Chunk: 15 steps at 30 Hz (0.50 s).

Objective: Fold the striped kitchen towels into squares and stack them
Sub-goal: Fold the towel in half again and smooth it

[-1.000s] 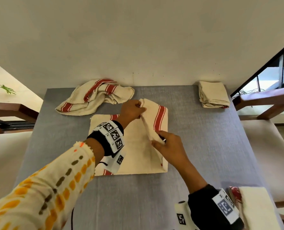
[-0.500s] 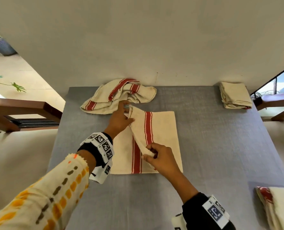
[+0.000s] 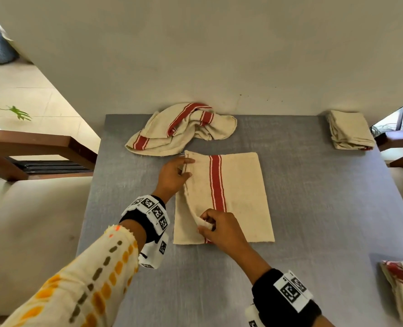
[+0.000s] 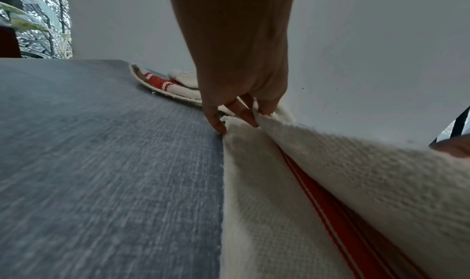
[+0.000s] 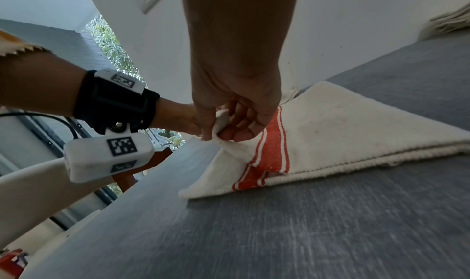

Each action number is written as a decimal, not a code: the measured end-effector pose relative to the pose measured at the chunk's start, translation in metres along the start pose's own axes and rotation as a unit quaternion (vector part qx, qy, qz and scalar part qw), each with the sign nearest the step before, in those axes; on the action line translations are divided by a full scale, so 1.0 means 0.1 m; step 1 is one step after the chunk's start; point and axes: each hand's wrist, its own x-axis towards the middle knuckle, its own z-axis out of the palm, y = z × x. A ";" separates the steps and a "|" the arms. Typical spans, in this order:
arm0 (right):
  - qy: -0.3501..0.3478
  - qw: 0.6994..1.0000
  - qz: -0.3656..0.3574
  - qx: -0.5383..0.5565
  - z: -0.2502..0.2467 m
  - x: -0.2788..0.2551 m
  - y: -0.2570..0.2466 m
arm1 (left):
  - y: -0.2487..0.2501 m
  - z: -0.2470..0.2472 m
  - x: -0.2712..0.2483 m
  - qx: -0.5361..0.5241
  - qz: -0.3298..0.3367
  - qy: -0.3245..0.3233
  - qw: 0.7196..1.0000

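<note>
Change: since a second ago the lifted flap has swung leftward across the towel, nearly closing the fold.
Left hand [image 3: 173, 177]: fingers pinch the flap's far corner, low over the towel's far left corner.
Right hand [image 3: 221, 230]: curled round the flap's near corner, held just above the near left edge.
Striped towel [image 3: 238, 199]: mid-table on the grey table [image 3: 313, 220], long axis running away from the person; both hands at its left edge.
Next: the flap's edge lies just right of the edge beneath, so both hands likely lower leftward to align them.
Beyond: crumpled towel [image 3: 184, 128] behind; folded stack [image 3: 350, 129] far right.
</note>
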 end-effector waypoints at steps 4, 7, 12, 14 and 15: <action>-0.014 0.999 -0.002 -0.029 0.10 0.00 -0.01 | -0.07 -0.03 -0.03 -0.014 0.000 -0.001 1.000; -0.029 0.998 -0.004 -0.049 0.18 0.00 -0.02 | -0.12 -0.05 -0.04 -0.012 -0.002 -0.001 1.000; -0.048 0.996 -0.022 -0.071 0.29 0.02 -0.04 | -0.24 -0.06 -0.03 -0.016 -0.008 -0.008 1.000; -0.057 0.996 -0.029 -0.059 0.33 0.02 -0.03 | -0.25 -0.07 -0.02 -0.024 -0.013 -0.008 1.000; -0.065 0.996 -0.035 -0.042 0.34 0.01 -0.02 | -0.25 -0.08 -0.02 -0.026 -0.011 -0.009 1.000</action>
